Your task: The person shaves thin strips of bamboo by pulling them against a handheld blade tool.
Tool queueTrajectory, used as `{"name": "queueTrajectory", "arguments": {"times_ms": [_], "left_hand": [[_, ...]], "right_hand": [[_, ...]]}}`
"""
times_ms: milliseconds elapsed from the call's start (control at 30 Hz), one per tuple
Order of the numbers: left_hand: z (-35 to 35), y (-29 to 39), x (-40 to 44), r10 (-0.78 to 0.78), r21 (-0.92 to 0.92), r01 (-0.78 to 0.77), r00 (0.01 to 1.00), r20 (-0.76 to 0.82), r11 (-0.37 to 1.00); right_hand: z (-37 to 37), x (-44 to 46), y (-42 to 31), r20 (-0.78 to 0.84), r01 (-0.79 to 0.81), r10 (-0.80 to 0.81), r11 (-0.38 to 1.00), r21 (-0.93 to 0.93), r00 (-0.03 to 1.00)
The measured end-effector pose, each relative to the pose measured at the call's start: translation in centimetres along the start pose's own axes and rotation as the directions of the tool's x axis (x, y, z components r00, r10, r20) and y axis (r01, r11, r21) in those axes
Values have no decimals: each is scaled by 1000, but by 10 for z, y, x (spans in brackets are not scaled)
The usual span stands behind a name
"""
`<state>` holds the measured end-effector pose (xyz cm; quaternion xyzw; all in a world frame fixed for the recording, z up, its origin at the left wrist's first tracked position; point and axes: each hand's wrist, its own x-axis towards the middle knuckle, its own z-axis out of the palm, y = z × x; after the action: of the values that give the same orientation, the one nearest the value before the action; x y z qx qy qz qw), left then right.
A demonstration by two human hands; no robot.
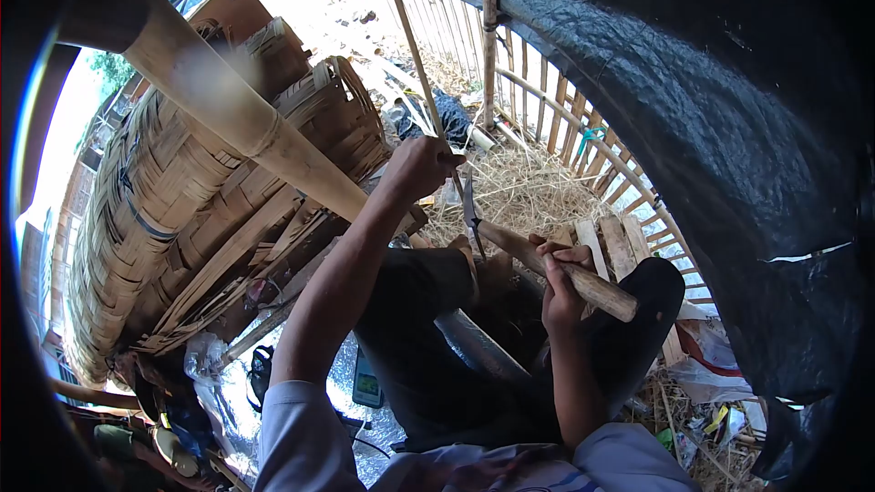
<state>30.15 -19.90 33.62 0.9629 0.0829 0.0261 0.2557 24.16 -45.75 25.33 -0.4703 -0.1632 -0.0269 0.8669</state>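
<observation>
Near the middle of the head view, my left hand [424,167] is closed around a long thin bamboo strip [410,36] that runs upward from the fist and down past it. My right hand [565,278] is wrapped round the thick wooden handle [606,296] of a knife. The dark, curved knife blade [470,203] points up and lies beside the strip, just below my left hand. Whether blade and strip touch, I cannot tell. The strip's lower end is hard to make out near my bent legs.
A thick bamboo pole [264,132] crosses at the left before large woven bamboo baskets [155,191]. A slatted fence [556,109] and dark tarp [711,128] stand right. Shavings [519,187] cover the ground ahead. A phone [367,383] lies beside my leg.
</observation>
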Motion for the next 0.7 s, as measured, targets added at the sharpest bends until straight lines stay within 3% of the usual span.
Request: {"name": "queueTrajectory", "arguments": {"times_ms": [100,233,300,367,433,467,500,567,633,667,700], "left_hand": [[-3,1,2,19,-35,-20,1000,-16,999],[6,1,7,-9,-80,11,1000,26,997],[13,3,8,78,-35,-78,997,9,996],[17,3,11,50,-34,-49,998,33,998],[18,0,13,156,72,-150,984,-84,986],[7,9,11,48,138,-46,999,-13,989],[6,8,11,55,142,-51,998,-28,989],[6,-1,12,31,37,-30,1000,-7,999],[4,-3,11,-42,3,42,999,29,999],[3,-1,11,-63,-11,64,996,62,998],[4,1,9,-81,-26,84,992,98,996]], "right_hand": [[-10,-10,17,35,-49,52,993,-103,998],[-11,-3,3,-33,-44,42,998,-41,999],[-7,4,-13,-38,-46,44,998,-37,998],[-6,11,-15,-11,90,-89,985,146,996],[-8,9,-14,6,72,-74,991,115,997],[-11,6,-9,-33,7,-3,994,112,999],[-13,2,-3,-72,-61,69,992,114,995],[-22,-5,2,-78,-58,59,998,23,995],[-26,-7,-1,-234,-159,125,978,-135,964],[-25,-4,3,-340,-141,154,988,64,928],[-27,-4,4,-342,-137,150,989,62,928]]}}
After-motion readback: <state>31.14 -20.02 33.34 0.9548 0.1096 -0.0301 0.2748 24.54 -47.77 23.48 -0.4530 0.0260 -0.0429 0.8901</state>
